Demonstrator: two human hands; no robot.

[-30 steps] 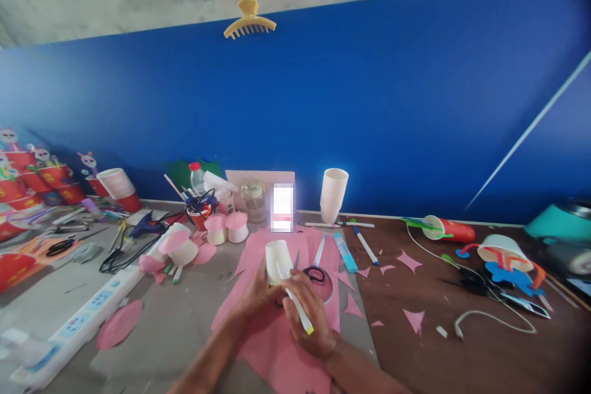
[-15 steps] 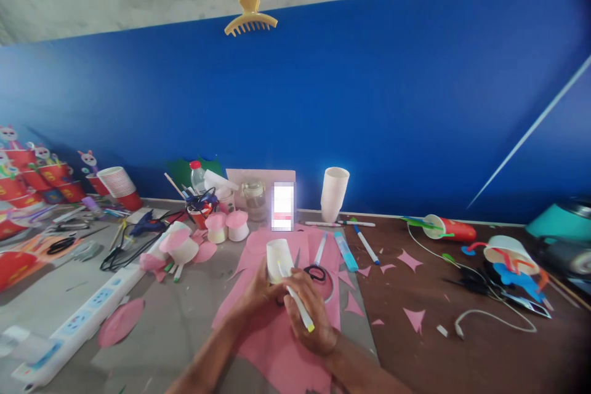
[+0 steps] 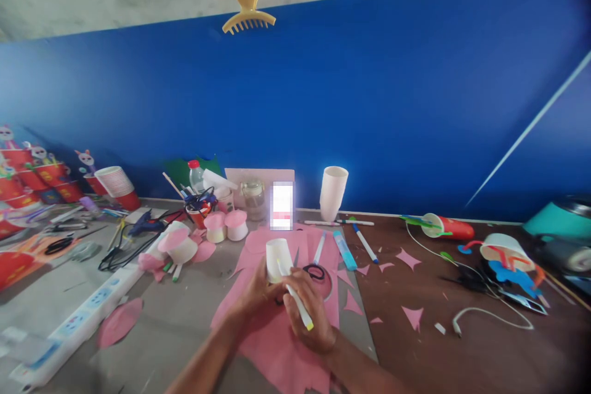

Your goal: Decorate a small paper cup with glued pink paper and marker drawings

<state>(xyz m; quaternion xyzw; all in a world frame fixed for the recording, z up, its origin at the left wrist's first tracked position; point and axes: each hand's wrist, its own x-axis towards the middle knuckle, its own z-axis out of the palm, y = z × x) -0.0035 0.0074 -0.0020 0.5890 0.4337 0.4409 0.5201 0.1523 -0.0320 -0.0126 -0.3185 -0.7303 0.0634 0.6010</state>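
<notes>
Left hand (image 3: 258, 292) wrapped around a white cup (image 3: 278, 260), holding it tipped above the pink sheet (image 3: 277, 338) near the middle of the table (image 3: 184, 332). Right hand (image 3: 310, 314) closed on a white marker (image 3: 295, 298) with a yellow end, tip against the cup's side. Both hands close together, touching at the cup.

Just behind the cup, on the sheet: black-handled scissors (image 3: 314, 271) and a pen (image 3: 320, 249). Right of those, a light-blue marker (image 3: 345, 250) and a blue-capped pen (image 3: 364, 244). Pink scraps (image 3: 412, 317) scattered over the brown part of the table to the right.

Farther back, against the blue wall (image 3: 369, 104): a stack of white cups (image 3: 333, 192), a glass jar (image 3: 254, 199), a bright phone screen (image 3: 282, 205), a small bottle with a red cap (image 3: 196, 176). Two pink-topped cups (image 3: 226, 226) standing just left of the sheet, another one lying tilted (image 3: 178, 244) near them.

Far left: a blue glue gun (image 3: 143, 223) with black cable, a white power strip (image 3: 78, 323), a pink disc (image 3: 119, 323) beside it, red cups (image 3: 115, 188) with paper figures. Far right: a red cup on its side (image 3: 447, 228), a decorated cup (image 3: 505, 252), a white cable (image 3: 489, 314), a teal appliance (image 3: 561, 228) at the edge. Yellow hair claw (image 3: 248, 14) clipped on top of the wall.
</notes>
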